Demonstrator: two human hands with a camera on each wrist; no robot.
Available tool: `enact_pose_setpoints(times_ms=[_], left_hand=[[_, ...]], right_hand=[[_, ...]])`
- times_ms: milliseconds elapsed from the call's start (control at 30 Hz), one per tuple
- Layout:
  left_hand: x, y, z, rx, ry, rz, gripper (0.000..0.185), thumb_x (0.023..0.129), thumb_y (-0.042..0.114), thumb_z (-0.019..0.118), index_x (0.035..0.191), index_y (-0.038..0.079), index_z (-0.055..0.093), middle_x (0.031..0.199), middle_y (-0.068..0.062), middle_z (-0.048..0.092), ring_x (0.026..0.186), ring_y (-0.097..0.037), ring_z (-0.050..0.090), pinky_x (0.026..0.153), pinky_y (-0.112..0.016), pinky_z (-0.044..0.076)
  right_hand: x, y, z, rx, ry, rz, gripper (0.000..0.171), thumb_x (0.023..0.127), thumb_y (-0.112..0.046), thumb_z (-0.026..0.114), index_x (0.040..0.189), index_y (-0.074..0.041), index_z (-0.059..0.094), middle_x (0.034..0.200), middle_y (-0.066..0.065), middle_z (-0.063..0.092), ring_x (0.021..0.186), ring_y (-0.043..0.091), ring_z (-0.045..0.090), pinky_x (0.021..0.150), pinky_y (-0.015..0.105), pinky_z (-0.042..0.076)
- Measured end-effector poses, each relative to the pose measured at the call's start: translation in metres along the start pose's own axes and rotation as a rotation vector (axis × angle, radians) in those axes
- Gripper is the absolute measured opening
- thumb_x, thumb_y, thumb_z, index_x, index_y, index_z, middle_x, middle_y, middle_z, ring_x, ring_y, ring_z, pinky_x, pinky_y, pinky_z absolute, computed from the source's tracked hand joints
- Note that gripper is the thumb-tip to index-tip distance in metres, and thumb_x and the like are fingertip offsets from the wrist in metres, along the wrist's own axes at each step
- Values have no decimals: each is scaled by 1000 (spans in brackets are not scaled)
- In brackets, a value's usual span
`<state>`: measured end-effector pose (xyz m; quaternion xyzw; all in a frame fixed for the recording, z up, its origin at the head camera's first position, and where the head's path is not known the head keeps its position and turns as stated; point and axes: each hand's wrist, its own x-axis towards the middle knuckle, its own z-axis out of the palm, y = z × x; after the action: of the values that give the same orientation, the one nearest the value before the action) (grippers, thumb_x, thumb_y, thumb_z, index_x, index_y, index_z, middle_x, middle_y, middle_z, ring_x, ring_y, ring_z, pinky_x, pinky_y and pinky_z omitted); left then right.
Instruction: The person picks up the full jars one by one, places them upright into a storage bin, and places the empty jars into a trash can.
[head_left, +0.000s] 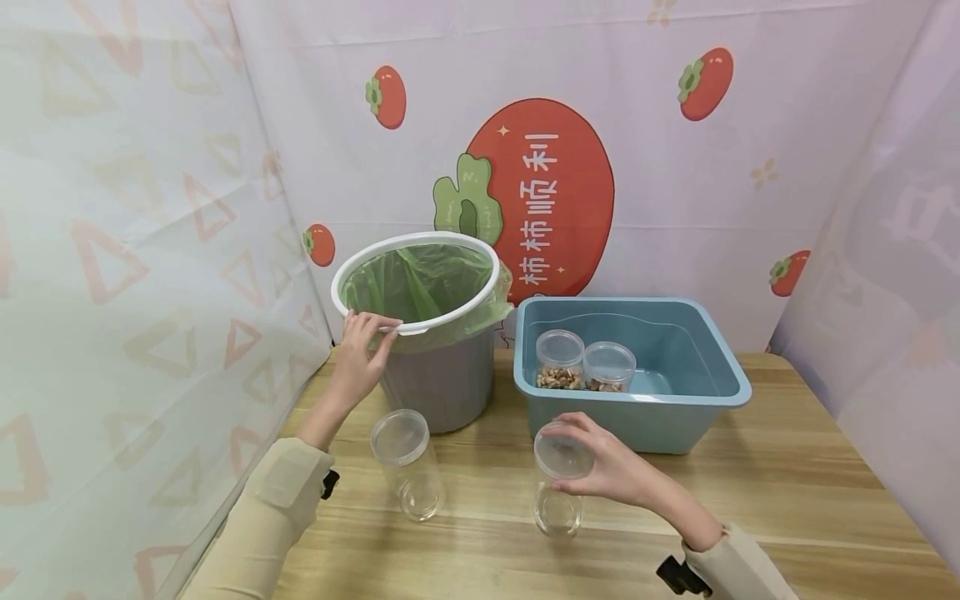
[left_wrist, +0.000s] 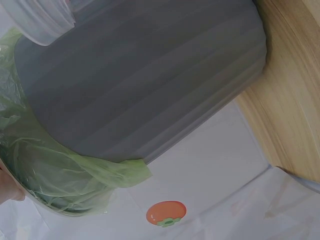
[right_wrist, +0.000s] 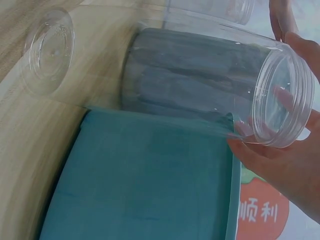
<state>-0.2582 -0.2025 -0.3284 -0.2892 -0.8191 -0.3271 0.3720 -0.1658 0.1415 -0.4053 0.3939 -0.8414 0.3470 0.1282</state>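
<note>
My left hand (head_left: 354,365) pinches the near edge of the white rim ring (head_left: 450,317) on a grey trash bin (head_left: 446,387). A green plastic liner bag (head_left: 457,275) hangs inside the ring and folds out over the bin's side. In the left wrist view, fingertips (left_wrist: 11,189) show at the rim beside the liner. With thumb and fingers spread round the lid, my right hand (head_left: 618,468) grips a clear lidded jar (head_left: 557,510) standing upright; the right wrist view shows nothing inside this jar (right_wrist: 195,75). A second clear jar (head_left: 417,483) stands between my hands, untouched.
Behind the right jar sits a blue tub (head_left: 622,429). Inside it are two lidded jars of nuts, one (head_left: 559,367) left of the other (head_left: 609,371). Everything stands on a wooden table (head_left: 480,558). Printed cloth walls (head_left: 645,167) enclose the back and sides.
</note>
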Motion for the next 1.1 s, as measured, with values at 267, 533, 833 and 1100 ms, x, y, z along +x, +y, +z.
enact_pose_setpoints(times_ms=[267, 533, 833, 1100], left_hand=[[0, -1, 1, -3, 3, 6, 10, 81, -3, 57, 90, -1, 61, 85, -14, 55, 87, -28, 49, 100, -54, 12], [0, -1, 0, 2, 0, -3, 10, 81, -3, 58, 90, -2, 61, 85, -14, 55, 87, -29, 49, 101, -54, 11], [0, -1, 0, 1, -2, -2, 10, 81, -3, 58, 90, -1, 61, 84, -13, 55, 87, -28, 49, 100, -55, 13], [1, -2, 0, 15, 0, 20, 10, 80, -2, 58, 89, 0, 61, 84, -13, 55, 86, -30, 47, 97, -55, 17]], right_hand=[[5, 1, -1, -22, 70, -77, 54, 64, -24, 78, 112, -13, 57, 109, 5, 50, 101, 22, 49, 70, 31, 47], [14, -4, -9, -28, 105, -93, 51, 68, -33, 75, 111, -13, 57, 109, 3, 50, 98, 18, 50, 70, 31, 48], [28, -12, -24, -31, 124, -120, 53, 65, -24, 77, 112, -11, 56, 109, 5, 50, 96, 18, 50, 68, 31, 48], [40, -19, -43, -35, 131, -132, 52, 68, -26, 76, 113, -9, 56, 111, 5, 50, 102, 19, 48, 71, 35, 48]])
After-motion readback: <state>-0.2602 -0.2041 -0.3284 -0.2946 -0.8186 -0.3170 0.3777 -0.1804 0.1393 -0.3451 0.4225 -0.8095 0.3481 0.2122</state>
